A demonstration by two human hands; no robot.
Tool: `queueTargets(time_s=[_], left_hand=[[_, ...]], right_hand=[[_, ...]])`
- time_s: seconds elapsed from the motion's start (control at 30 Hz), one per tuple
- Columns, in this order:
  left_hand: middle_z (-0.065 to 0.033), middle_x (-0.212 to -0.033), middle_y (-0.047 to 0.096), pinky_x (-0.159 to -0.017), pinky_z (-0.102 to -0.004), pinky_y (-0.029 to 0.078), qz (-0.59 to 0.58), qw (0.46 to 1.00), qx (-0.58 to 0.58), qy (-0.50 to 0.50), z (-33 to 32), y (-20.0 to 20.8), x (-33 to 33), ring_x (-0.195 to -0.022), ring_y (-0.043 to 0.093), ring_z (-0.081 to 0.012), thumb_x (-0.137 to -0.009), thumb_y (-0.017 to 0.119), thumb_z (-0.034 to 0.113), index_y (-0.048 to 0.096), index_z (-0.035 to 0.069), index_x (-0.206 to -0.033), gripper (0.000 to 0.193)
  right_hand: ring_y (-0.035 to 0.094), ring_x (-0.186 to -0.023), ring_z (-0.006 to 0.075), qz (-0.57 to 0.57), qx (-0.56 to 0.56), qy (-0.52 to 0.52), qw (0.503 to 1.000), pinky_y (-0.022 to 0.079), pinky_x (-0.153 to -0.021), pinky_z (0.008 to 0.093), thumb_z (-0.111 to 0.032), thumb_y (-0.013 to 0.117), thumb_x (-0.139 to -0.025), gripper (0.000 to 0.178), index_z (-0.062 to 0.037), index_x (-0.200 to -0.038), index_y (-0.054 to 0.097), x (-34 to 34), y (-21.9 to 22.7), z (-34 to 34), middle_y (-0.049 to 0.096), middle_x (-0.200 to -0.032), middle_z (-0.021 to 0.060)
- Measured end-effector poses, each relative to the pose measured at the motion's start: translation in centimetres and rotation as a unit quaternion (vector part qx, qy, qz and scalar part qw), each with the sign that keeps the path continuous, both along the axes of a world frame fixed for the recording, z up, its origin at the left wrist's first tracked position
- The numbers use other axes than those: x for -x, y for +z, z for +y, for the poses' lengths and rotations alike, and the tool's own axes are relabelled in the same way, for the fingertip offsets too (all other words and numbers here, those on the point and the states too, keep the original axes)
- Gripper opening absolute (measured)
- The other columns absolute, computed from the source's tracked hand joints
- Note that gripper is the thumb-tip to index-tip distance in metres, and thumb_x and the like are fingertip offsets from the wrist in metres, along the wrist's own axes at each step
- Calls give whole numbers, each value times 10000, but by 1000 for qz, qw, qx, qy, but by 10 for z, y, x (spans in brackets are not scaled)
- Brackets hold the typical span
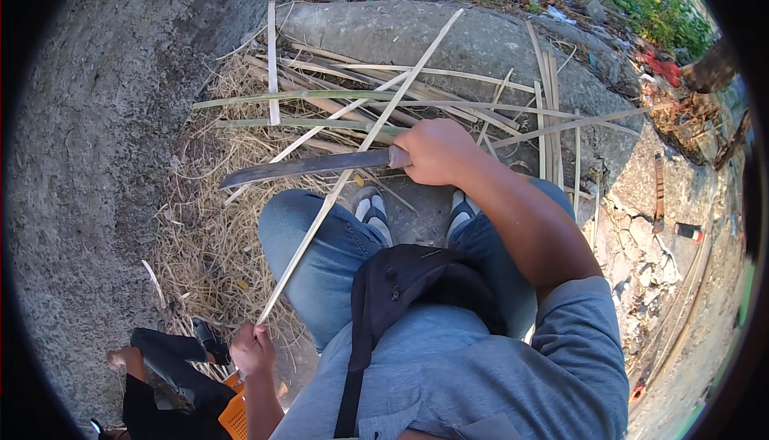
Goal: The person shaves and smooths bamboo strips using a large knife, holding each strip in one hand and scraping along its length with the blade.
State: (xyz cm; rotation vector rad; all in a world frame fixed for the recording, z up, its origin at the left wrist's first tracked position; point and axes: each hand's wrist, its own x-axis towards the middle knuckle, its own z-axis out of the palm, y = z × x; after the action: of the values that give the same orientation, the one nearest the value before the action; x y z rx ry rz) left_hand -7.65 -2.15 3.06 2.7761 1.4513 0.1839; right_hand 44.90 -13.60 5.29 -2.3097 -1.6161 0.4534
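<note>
My left hand, low at the left, is closed round the near end of a long pale bamboo strip. The strip slants up and away to the right, past my left knee and over the pile beyond. My right hand grips the short handle of a machete in front of my knees. Its dark blade points left and crosses the strip about midway along. Whether the edge touches the strip, I cannot tell. Beyond the blade lie several loose bamboo strips, pale and greenish, crossing one another.
Thin shavings cover the ground to the left, beside a rough grey wall. A large rock backs the strips. Another person sits at lower left near an orange crate. A long brown tool lies at right.
</note>
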Motion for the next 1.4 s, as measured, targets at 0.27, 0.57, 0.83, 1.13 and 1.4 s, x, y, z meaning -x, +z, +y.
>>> queueTargets(time_s=[0.27,0.57,0.83,1.13,1.4], left_hand=[[-177,-656,545,-564,-516,445,-25,1000,-3,-14,9,-6,2,-628,573,-438,-999,556,389,520,54,-727,433],[-187,-647,520,-562,-518,426,-22,1000,16,-16,8,-6,1,-626,559,-449,-1015,524,404,500,48,-708,471],[-197,-646,554,-567,-512,445,-41,998,45,14,11,-11,1,-636,588,-450,-1003,547,357,552,47,-720,419],[-192,-632,548,-551,-511,439,-29,999,32,18,4,-11,2,-607,574,-449,-1017,532,376,530,50,-705,452],[-181,-654,568,-573,-506,462,-22,1000,14,-5,8,-5,-2,-640,595,-441,-1014,530,392,581,65,-758,418]], right_hand=[[700,-905,391,19,-52,-121,991,551,-780,507,-248,663,-812,200,-118,-948,733,-44,-21,-4,726,-918,173],[703,-858,399,2,-7,19,1000,554,-763,512,-283,636,-861,194,-150,-944,749,-7,-8,1,736,-910,155],[704,-901,385,53,-18,-54,997,549,-786,506,-260,648,-796,221,-131,-949,743,-22,-15,6,734,-918,163],[709,-913,376,24,-5,-19,1000,556,-787,499,-242,652,-787,205,-134,-935,744,-6,10,-5,736,-923,164],[708,-925,380,42,7,-71,997,558,-793,498,-257,653,-802,204,-121,-925,744,-18,-5,2,735,-934,171]])
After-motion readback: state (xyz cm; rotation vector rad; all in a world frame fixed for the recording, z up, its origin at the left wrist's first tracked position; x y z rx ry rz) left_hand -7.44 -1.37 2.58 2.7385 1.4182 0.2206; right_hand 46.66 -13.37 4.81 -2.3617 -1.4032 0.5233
